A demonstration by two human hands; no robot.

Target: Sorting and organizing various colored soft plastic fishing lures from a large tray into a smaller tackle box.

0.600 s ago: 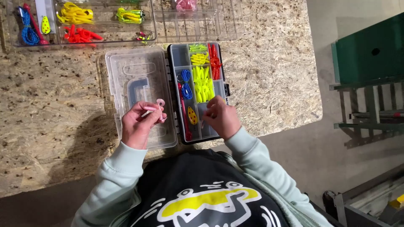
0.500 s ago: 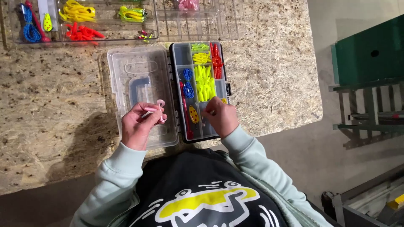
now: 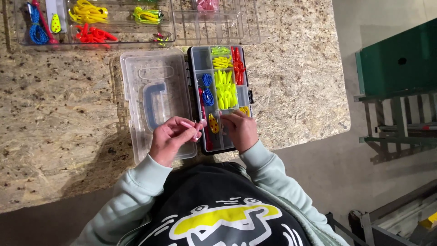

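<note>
A small pink lure (image 3: 199,129) is pinched in the left hand (image 3: 170,140) over the half-filled tackle box (image 3: 220,98), whose compartments are fingered by the right hand (image 3: 239,130), nothing clearly gripped; more lures are left in the clear tray (image 3: 136,23).

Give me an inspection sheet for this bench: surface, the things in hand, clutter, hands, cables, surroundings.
Surface: speckled stone countertop, things along its far edge and middle.
Things in hand: small tackle box lying open, clear lid flat to its left; compartments hold yellow, red, blue and green soft lures; a yellow spotted lure lies near the hands.
Clutter: larger clear tray at the far edge with blue, yellow, red, green and pink lures.
Hands: left hand pinches a small pink piece over the lid's edge; right hand rests on the box's near compartments, what it holds is hidden.
Cables: nothing seen.
Surroundings: green bin on a metal rack, grey floor.
</note>
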